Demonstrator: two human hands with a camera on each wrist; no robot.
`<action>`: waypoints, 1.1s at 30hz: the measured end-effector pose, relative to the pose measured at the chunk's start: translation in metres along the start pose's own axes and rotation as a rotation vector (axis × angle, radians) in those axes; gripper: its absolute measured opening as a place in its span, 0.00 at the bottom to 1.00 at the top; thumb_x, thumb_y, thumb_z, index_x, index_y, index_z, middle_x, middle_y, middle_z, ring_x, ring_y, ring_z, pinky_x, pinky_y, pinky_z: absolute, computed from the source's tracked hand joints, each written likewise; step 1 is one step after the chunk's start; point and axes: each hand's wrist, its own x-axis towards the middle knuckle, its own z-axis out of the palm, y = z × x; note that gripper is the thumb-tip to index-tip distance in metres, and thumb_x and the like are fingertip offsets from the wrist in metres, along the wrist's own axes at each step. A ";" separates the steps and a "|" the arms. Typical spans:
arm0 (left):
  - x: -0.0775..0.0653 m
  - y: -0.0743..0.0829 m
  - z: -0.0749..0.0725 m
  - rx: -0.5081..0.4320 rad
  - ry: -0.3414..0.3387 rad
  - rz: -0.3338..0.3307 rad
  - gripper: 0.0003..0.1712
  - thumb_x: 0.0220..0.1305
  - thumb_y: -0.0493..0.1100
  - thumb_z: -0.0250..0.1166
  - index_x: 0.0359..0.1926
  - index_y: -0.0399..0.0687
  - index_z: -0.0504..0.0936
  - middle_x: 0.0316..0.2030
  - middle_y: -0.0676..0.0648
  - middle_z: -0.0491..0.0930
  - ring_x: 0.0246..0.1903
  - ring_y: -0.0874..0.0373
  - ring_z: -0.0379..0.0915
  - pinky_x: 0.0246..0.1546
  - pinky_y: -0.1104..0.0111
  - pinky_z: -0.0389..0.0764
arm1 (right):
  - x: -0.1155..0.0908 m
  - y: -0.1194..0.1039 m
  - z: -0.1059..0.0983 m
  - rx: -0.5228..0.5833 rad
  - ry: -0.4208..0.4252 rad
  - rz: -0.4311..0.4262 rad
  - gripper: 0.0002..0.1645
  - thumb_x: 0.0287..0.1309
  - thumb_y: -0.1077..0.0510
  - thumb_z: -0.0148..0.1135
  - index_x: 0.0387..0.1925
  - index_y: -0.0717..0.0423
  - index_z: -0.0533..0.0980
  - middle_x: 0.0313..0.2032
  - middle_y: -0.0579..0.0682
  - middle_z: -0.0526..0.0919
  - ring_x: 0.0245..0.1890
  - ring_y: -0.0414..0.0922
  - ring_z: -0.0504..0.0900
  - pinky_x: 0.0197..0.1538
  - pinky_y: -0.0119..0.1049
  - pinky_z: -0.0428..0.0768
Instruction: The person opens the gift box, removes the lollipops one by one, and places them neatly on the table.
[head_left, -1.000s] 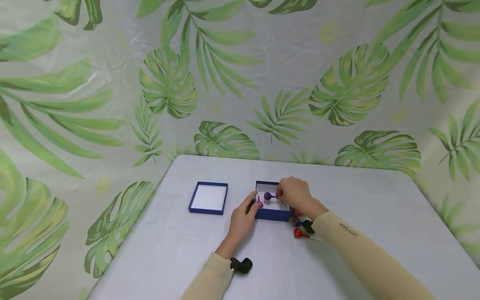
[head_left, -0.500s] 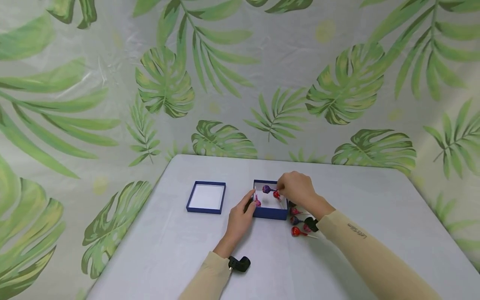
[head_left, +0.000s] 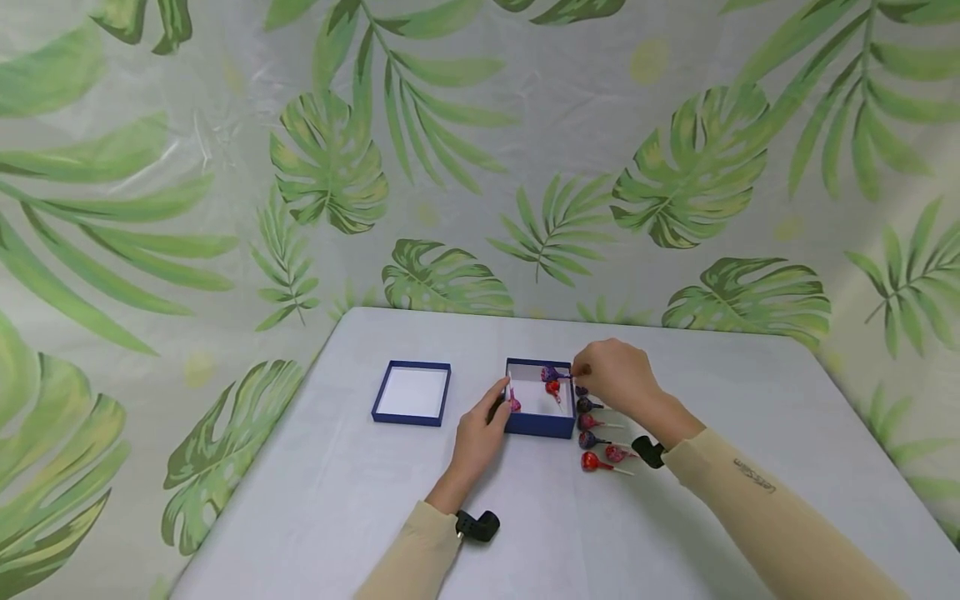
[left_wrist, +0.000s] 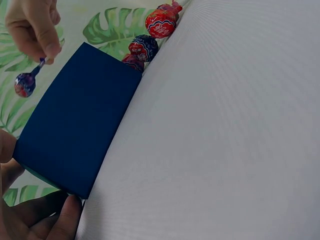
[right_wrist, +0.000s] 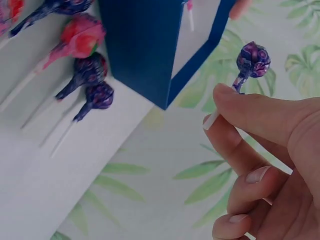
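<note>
My left hand [head_left: 480, 433] holds the near-left side of an open blue box [head_left: 538, 425]; its fingers [left_wrist: 65, 220] press the box's corner in the left wrist view. My right hand [head_left: 617, 377] pinches the stick of a purple lollipop [right_wrist: 253, 60] between thumb and fingers. In the head view the wrapped head is over the box's far right part, pointing left. Inside the box are a red lollipop [head_left: 552, 387] near the middle and a pink lollipop [head_left: 514, 404] by the left wall, partly behind my left fingers.
Several lollipops lie in a column right of the box, among them a red lollipop [head_left: 592, 461] at the near end and dark purple lollipops [right_wrist: 90, 70] farther back. A shallow blue lid [head_left: 411, 419] with a white inside lies to the left on the white table [head_left: 315, 500].
My right hand has lifted the purple lollipop and moved it right, toward the box's right wall. The red lollipop inside now shows fully. My left hand has stayed at the box.
</note>
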 end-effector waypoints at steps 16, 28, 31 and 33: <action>0.001 -0.001 0.001 0.017 0.019 0.010 0.26 0.76 0.49 0.55 0.72 0.66 0.71 0.67 0.50 0.72 0.68 0.51 0.65 0.67 0.52 0.68 | -0.032 0.038 -0.001 0.023 -0.012 0.013 0.03 0.57 0.58 0.74 0.34 0.50 0.89 0.33 0.44 0.87 0.34 0.46 0.84 0.31 0.46 0.83; 0.000 0.001 0.000 0.010 0.014 -0.001 0.25 0.76 0.50 0.55 0.72 0.69 0.71 0.67 0.50 0.72 0.68 0.50 0.66 0.68 0.52 0.67 | -0.051 0.061 0.013 0.021 -0.044 0.025 0.03 0.55 0.59 0.74 0.33 0.49 0.89 0.32 0.43 0.87 0.33 0.46 0.83 0.31 0.48 0.82; 0.000 0.001 0.000 0.010 0.012 0.003 0.26 0.77 0.49 0.55 0.72 0.67 0.71 0.67 0.49 0.72 0.68 0.50 0.65 0.68 0.51 0.67 | -0.055 0.064 0.017 0.026 -0.046 0.021 0.03 0.55 0.59 0.75 0.32 0.49 0.88 0.31 0.42 0.87 0.33 0.46 0.83 0.30 0.48 0.82; 0.001 0.000 0.000 0.008 0.008 0.003 0.26 0.77 0.49 0.55 0.73 0.66 0.70 0.68 0.50 0.71 0.68 0.50 0.65 0.68 0.52 0.67 | -0.058 0.066 0.020 0.031 -0.043 0.017 0.03 0.54 0.59 0.75 0.32 0.49 0.89 0.31 0.42 0.87 0.33 0.46 0.84 0.30 0.48 0.82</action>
